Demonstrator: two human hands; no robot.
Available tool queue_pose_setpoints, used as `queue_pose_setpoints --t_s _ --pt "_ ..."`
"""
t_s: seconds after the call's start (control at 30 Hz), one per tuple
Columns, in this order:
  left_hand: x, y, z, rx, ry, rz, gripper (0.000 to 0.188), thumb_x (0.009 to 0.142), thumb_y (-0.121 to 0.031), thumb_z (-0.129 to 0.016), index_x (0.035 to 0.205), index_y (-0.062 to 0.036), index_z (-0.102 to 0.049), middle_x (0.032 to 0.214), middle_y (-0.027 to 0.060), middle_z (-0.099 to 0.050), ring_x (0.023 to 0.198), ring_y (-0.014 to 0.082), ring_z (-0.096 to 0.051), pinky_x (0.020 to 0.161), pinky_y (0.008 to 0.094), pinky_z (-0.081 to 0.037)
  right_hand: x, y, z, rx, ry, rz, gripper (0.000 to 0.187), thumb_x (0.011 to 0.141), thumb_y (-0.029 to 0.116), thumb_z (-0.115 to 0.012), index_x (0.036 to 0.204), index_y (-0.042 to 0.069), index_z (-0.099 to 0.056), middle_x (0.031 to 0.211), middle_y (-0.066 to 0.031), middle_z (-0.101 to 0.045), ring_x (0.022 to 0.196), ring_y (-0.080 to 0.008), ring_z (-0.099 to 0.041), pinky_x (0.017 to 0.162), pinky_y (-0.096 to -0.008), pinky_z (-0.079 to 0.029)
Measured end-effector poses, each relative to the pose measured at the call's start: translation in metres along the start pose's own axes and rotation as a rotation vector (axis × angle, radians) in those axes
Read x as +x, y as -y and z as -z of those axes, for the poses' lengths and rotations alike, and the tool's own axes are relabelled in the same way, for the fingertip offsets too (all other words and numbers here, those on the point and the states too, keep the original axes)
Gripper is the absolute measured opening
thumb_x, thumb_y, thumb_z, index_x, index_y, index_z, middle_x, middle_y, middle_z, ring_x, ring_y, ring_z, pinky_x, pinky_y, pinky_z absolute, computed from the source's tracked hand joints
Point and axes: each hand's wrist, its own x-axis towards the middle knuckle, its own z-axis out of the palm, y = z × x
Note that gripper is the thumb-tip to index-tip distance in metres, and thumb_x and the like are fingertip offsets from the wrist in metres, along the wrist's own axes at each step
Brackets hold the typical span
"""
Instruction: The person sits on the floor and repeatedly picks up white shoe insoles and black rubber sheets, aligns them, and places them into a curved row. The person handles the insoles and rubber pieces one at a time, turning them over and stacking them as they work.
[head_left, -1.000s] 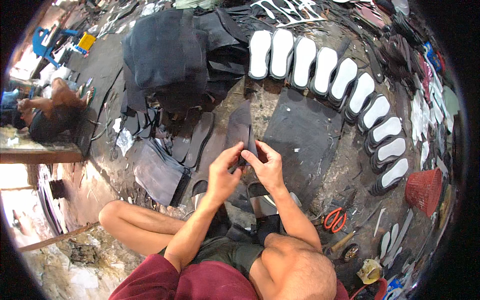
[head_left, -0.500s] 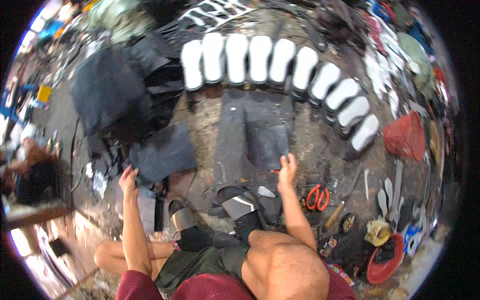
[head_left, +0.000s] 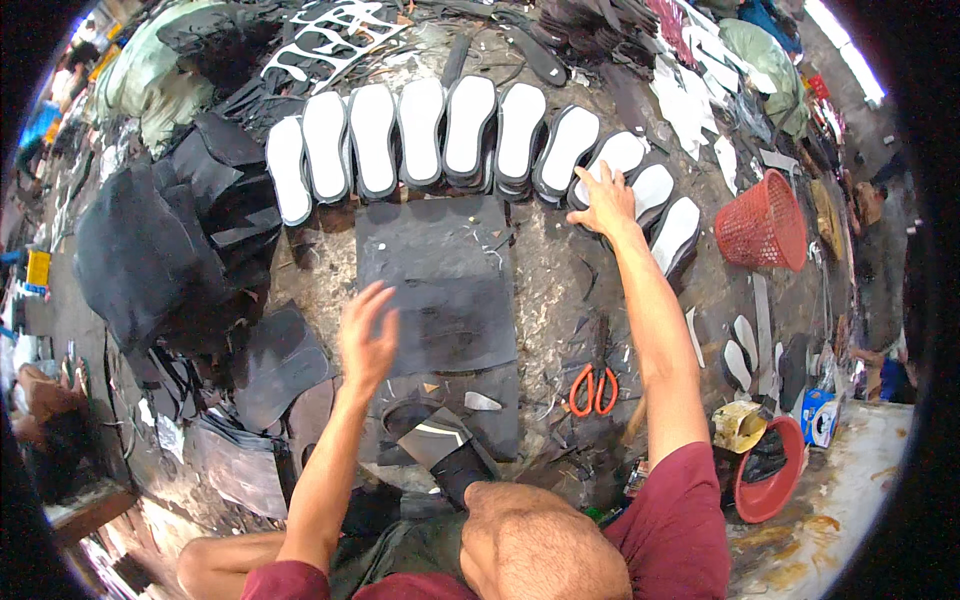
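Stacks of white-topped, dark-edged shoe soles [head_left: 421, 130] form a curved row across the far side of the floor. My right hand [head_left: 608, 205] reaches to a stack near the row's right end, fingers spread at the near end of its white top sole [head_left: 620, 152]. Whether the fingertips press on it cannot be seen clearly. Black sheet material [head_left: 440, 235] lies flat inside the curve, with a smaller dark piece [head_left: 450, 325] over its nearer part. Above the left edge of these sheets hovers my left hand [head_left: 367, 340], open and holding nothing, slightly blurred.
Orange-handled scissors [head_left: 594, 388] lie right of the sheets. A red perforated basket [head_left: 762, 225] and a red basin [head_left: 780, 475] stand at the right. Black sheets [head_left: 150, 235] are heaped on the left. My sandalled foot [head_left: 435, 440] rests at the sheets' near edge.
My right hand has moved forward from the sheet's edge to the sole stacks. My left hand has come rightward and forward over the sheets. The view has shifted, too.
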Motion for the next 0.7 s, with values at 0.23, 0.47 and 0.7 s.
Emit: queue_pose_setpoints --t_s 0.23,0.47,0.7 --pt "0.087 -0.068 -0.158 -0.107 0.387 -0.316 0.048 0.080 -0.010 -0.071 0.126 -0.0059 -0.061 0.131 0.0158 -0.060 0.124 0.0348 -0.055 0.104 0.0446 -0.047 0.032 -0.028 -0.002 0.241 0.047 0.098 0.078 0.074 0.032 -0.070 0.146 0.015 -0.046 0.146 -0.0286 -0.047 0.128 -0.0431 -0.054 0.107 -0.0469 -0.045" --pt "0.142 -0.108 -0.261 0.263 0.512 -0.527 0.075 0.082 -0.017 -0.068 0.149 -0.0042 -0.038 0.157 0.0158 -0.034 0.146 0.0376 -0.032 0.117 0.0526 -0.031 0.042 -0.038 -0.005 0.402 0.016 0.173 0.068 0.080 0.029 -0.062 0.143 0.008 -0.050 0.142 -0.0266 -0.052 0.129 -0.0415 -0.053 0.109 -0.0462 -0.043" --pt "0.134 -0.117 -0.264 0.467 0.720 -0.506 0.083 0.082 -0.026 -0.070 0.153 -0.0027 -0.033 0.161 0.0152 -0.029 0.151 0.0344 -0.024 0.120 0.0533 -0.025 0.062 -0.071 0.046 0.566 -0.355 -0.079 0.046 0.088 0.033 -0.058 0.128 0.009 -0.063 0.115 -0.0254 -0.068 0.109 -0.0438 -0.065 0.096 -0.0462 -0.050"
